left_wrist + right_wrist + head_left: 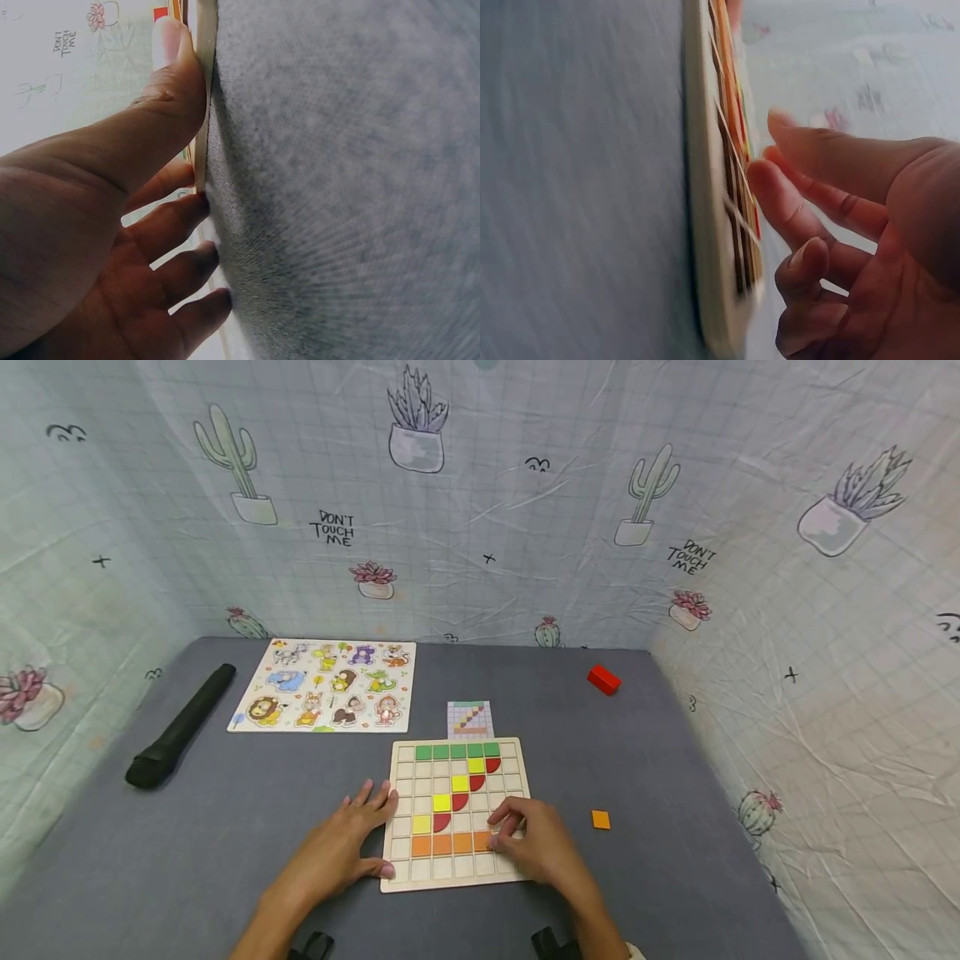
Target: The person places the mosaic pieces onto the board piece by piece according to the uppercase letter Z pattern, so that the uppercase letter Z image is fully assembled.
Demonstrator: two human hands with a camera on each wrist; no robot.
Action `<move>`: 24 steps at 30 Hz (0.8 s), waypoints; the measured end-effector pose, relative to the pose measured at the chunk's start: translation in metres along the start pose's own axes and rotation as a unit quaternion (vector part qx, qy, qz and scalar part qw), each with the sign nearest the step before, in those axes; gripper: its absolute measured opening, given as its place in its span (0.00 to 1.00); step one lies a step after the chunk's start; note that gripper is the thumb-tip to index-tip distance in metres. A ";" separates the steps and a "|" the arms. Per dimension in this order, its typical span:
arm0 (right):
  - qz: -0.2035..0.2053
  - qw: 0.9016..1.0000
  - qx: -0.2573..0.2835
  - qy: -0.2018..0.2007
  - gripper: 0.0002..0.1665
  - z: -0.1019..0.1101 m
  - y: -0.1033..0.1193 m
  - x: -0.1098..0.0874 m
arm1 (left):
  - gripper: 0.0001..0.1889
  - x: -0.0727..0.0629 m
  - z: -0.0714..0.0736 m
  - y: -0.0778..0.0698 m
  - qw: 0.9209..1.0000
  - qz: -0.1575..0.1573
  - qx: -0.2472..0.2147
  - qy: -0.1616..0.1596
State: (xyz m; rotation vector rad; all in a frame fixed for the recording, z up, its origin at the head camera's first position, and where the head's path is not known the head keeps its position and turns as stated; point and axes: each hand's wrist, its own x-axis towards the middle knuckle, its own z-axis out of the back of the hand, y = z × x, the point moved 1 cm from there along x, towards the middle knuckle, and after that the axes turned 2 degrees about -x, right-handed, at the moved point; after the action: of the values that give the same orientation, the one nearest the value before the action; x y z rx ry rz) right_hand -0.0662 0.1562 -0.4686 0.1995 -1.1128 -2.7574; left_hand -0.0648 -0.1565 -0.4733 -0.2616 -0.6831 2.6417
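A square wooden grid board (453, 881) lies on the grey table, holding rows of coloured tiles: green at the top, an orange row (442, 845) low down, and a slanting line of yellow squares (442, 803) and red quarter-rounds (460, 802) between. My left hand (337, 852) rests at its left edge, fingers spread, the thumb on the lower left corner. Over the right side bends my right hand (536, 843), fingertips by the right-most orange tile (482, 841). In the right wrist view its thumb (832, 154) and forefinger stand apart, with no tile visible between them.
A small pattern card (470, 720) lies just beyond the board. An orange square tile (601, 820) sits to the right, a red block (603, 680) at the back right. At the back left are an animal picture board (322, 685) and a black microphone-shaped object (180, 727).
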 end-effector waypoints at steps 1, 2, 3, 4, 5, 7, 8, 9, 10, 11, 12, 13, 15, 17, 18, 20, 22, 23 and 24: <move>-0.002 1.000 0.009 -0.002 0.10 0.004 -0.003 0.000 | 0.57 0.000 0.000 0.000 1.000 0.002 -0.002 0.000; -0.006 1.000 0.018 -0.006 0.11 0.009 -0.005 0.000 | 0.57 0.000 0.000 0.000 1.000 0.002 -0.002 0.000; -0.010 1.000 0.022 -0.012 0.11 0.013 -0.008 0.000 | 0.57 0.000 0.000 0.000 1.000 0.003 -0.002 0.000; -0.014 0.999 0.024 -0.018 0.11 0.018 -0.011 -0.001 | 0.57 0.000 0.000 -0.001 1.000 0.001 -0.001 0.000; -0.022 0.999 0.025 -0.024 0.12 0.023 -0.014 -0.001 | 0.57 0.000 -0.001 -0.001 1.000 0.003 0.000 0.001; -0.036 0.998 0.024 -0.034 0.13 0.033 -0.020 -0.003 | 0.57 0.001 -0.001 -0.001 1.000 0.008 0.000 0.003; -0.042 0.998 0.019 -0.040 0.14 0.038 -0.024 -0.004 | 0.57 0.000 -0.001 -0.001 1.000 0.007 -0.001 0.003; -0.049 0.998 0.016 -0.047 0.15 0.043 -0.027 -0.005 | 0.57 0.001 -0.001 -0.001 1.000 0.006 0.000 0.003; -0.054 0.997 0.014 -0.051 0.16 0.048 -0.031 -0.005 | 0.57 0.000 -0.001 -0.001 1.000 0.006 0.000 0.004; -0.060 0.997 0.011 -0.056 0.16 0.053 -0.035 -0.006 | 0.57 0.000 -0.001 -0.002 1.000 0.007 -0.001 0.004; -0.066 0.996 0.006 -0.061 0.17 0.058 -0.040 -0.007 | 0.57 0.000 -0.001 -0.002 1.000 0.006 -0.001 0.004; -0.071 0.995 0.004 -0.066 0.17 0.062 -0.045 -0.008 | 0.57 0.000 -0.001 -0.002 1.000 0.005 -0.002 0.004; -0.083 0.994 -0.004 -0.076 0.18 0.072 -0.053 -0.010 | 0.57 0.000 -0.001 -0.002 1.000 0.006 -0.002 0.004; -0.097 0.991 -0.018 -0.085 0.19 0.080 -0.062 -0.013 | 0.57 0.000 -0.001 -0.002 1.000 0.008 -0.004 0.004; -0.104 0.990 -0.026 -0.089 0.20 0.084 -0.066 -0.015 | 0.57 0.000 -0.001 -0.002 1.000 0.009 -0.004 0.004; -0.110 0.989 -0.045 -0.092 0.21 0.091 -0.073 -0.018 | 0.57 0.000 -0.001 -0.002 1.000 0.009 -0.003 0.003; -0.116 0.987 -0.071 -0.089 0.21 0.097 -0.080 -0.021 | 0.57 0.000 0.000 -0.002 1.000 0.009 -0.002 0.003; -0.117 0.986 -0.085 -0.086 0.21 0.099 -0.083 -0.022 | 0.57 0.000 0.000 -0.002 1.000 0.008 0.000 0.003; -0.119 0.985 -0.096 -0.082 0.21 0.101 -0.086 -0.023 | 0.57 0.000 0.000 -0.002 1.000 0.009 -0.001 0.003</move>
State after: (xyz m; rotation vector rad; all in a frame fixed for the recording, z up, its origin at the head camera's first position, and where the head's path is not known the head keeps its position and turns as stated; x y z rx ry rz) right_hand -0.0709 0.2900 -0.4546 0.0869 -0.9007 -3.1225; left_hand -0.0640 -0.1549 -0.4722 -0.2778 -0.6831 2.6565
